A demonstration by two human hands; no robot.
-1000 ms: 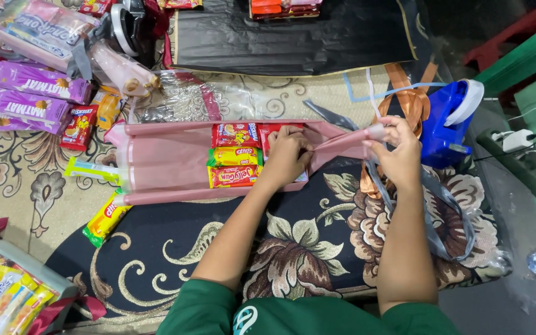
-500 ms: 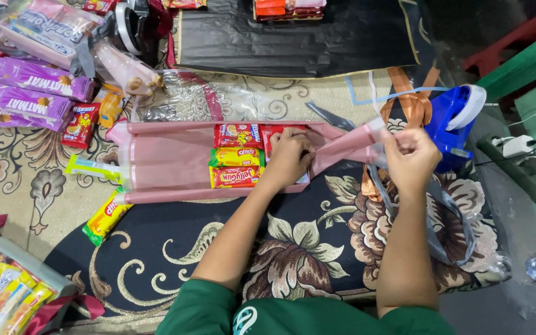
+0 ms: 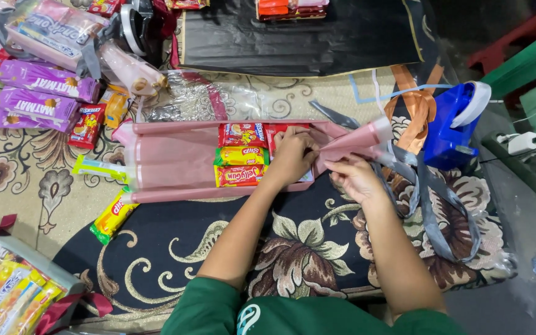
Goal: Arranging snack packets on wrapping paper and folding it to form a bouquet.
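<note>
A pink cellophane wrap (image 3: 172, 158) lies across a patterned rug and encloses three small snack packets (image 3: 240, 155) in red and yellow. My left hand (image 3: 293, 158) presses down on the wrap just right of the packets. The wrap's right end (image 3: 355, 139) is bunched into a twisted tail. My right hand (image 3: 355, 180) rests under that tail, fingers curled against its lower fold.
Grey ribbon (image 3: 432, 198) trails on the rug at right, beside orange ribbon (image 3: 414, 108) and a blue tape dispenser (image 3: 457, 121). Scissors (image 3: 336, 116) lie behind the wrap. Purple snack packs (image 3: 38, 93) sit far left, a black sheet (image 3: 299, 37) at the back.
My right hand has dropped from gripping the tip of the twisted tail to below it, closer to me. My left hand stays pressed on the wrap.
</note>
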